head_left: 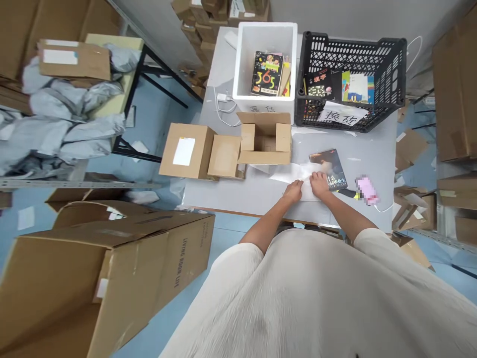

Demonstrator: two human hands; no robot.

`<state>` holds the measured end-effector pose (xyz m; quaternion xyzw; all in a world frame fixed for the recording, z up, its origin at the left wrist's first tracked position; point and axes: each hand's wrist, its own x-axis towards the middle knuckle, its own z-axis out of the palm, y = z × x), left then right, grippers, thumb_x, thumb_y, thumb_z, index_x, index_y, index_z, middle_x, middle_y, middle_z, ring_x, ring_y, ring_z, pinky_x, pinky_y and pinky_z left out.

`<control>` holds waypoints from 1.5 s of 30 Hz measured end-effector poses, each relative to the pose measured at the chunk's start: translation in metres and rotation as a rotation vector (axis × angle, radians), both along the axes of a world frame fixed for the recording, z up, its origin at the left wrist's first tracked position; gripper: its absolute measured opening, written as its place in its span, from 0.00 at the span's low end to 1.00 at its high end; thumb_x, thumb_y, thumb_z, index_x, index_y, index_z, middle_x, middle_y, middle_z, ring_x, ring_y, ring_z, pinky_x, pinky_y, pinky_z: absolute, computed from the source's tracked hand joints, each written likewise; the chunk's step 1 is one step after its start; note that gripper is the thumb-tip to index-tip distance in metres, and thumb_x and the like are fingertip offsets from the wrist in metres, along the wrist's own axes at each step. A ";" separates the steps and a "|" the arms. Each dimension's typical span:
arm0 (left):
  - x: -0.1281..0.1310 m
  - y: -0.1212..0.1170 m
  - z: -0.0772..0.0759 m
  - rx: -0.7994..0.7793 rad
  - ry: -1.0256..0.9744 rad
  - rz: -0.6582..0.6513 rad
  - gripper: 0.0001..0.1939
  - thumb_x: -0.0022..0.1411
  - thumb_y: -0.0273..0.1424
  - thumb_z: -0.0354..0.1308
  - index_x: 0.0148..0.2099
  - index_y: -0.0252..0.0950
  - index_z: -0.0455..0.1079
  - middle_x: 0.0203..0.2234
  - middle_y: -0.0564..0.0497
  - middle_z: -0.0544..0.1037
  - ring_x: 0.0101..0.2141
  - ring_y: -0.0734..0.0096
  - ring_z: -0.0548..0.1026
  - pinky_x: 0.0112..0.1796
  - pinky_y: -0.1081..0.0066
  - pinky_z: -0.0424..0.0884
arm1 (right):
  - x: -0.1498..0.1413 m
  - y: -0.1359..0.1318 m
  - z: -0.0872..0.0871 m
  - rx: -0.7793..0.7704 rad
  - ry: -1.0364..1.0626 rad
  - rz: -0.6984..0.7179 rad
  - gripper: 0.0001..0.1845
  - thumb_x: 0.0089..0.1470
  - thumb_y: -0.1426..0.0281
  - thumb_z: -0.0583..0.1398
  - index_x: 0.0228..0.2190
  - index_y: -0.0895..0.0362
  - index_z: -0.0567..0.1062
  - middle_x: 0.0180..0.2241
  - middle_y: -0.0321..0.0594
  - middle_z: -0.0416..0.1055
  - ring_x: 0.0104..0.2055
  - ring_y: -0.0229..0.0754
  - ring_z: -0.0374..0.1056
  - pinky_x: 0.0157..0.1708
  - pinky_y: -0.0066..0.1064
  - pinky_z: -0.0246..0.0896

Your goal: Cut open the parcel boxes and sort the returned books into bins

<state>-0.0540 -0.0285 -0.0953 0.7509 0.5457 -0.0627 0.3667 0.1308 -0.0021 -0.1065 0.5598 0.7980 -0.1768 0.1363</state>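
Both hands are low over the front of the grey table. My left hand (pixel 293 192) has its fingers curled closed on the edge of a thin white sheet (pixel 306 192); whether it is paper or plastic I cannot tell. On the sheet's other side my right hand (pixel 319 185) is closed on it too, fingers bent. Just beyond my right hand lies a dark book (pixel 331 166) with a picture and white lettering on its cover. An open cardboard box (pixel 264 155) stands farther left, its flaps up.
A white foam box (pixel 240 74) and a black crate (pixel 398 89), both with books inside, stand at the back. Closed cartons (pixel 186 166) sit at the left, a pink phone (pixel 366 190) at the right. A big open carton (pixel 160 263) stands on the floor to my left.
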 end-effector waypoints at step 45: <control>-0.097 0.070 0.148 0.811 -0.190 0.312 0.10 0.78 0.30 0.53 0.54 0.42 0.76 0.49 0.42 0.80 0.53 0.50 0.75 0.57 0.56 0.67 | -0.105 0.047 0.159 0.622 0.679 -0.056 0.18 0.76 0.65 0.52 0.54 0.52 0.81 0.50 0.50 0.74 0.51 0.53 0.72 0.52 0.39 0.68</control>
